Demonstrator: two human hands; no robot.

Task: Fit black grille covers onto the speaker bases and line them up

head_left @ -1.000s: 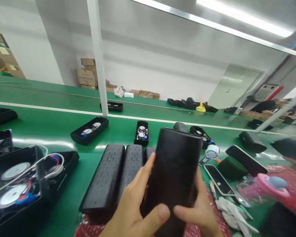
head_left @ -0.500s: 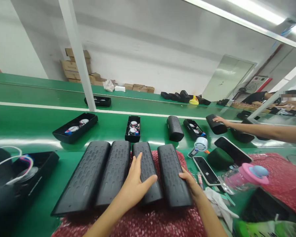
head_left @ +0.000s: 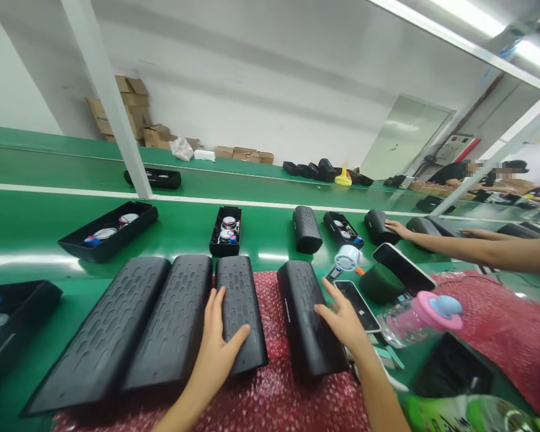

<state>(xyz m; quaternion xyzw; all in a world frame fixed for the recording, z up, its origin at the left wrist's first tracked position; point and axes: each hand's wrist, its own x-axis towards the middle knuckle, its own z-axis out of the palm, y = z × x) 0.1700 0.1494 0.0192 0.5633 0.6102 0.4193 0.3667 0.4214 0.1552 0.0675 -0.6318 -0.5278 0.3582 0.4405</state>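
The left hand [head_left: 216,351] rests open on a black speaker [head_left: 243,300], unclenched; the right hand [head_left: 342,321] spreads open beside the next speaker [head_left: 308,318]. Red bubble wrap [head_left: 270,396] seemingly cushions both on the green tabletop [head_left: 184,237].

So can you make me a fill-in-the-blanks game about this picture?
The left hand rests on a black speaker casing lying partly on ____ bubble wrap. The right hand touches another casing, near a plastic bottle with a ____ cap. A co-worker's arm reaches in from the ____.

Missing words: red, pink, right.
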